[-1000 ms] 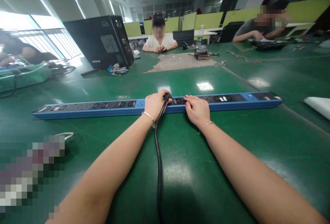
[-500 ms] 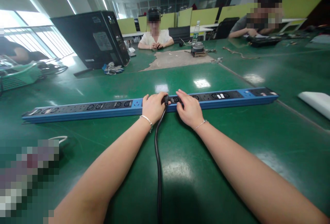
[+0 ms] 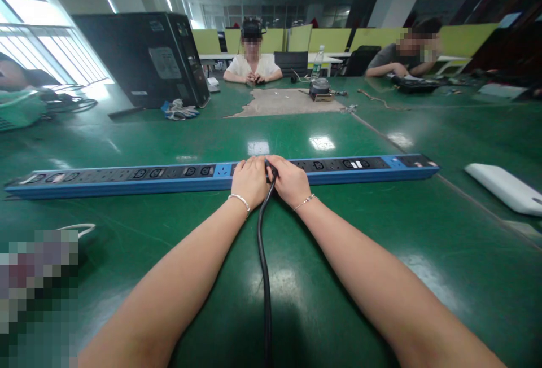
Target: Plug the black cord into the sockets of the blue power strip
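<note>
A long blue power strip (image 3: 186, 185) with black and blue sockets lies crosswise on the green table (image 3: 178, 255). At its middle, my left hand (image 3: 249, 182) and my right hand (image 3: 291, 180) meet around a black power plug (image 3: 274, 172), fingers closed on it from both sides. Most of the plug is hidden by the fingers, and how deep it sits in the socket cannot be seen. From the plug a thick black cable (image 3: 265, 266) runs down between my forearms toward the near edge of the picture.
A black computer case (image 3: 165, 69) stands back left, with work gloves (image 3: 180, 110) beside it. A white object (image 3: 506, 187) lies at right. Behind are cardboard (image 3: 283, 103), a bottle (image 3: 317, 62) and seated people. A green basket (image 3: 21, 109) is far left; a blurred-out item lies near left.
My right hand has moved left from beside the plug and closed on it next to my left hand. The view has shifted slightly.
</note>
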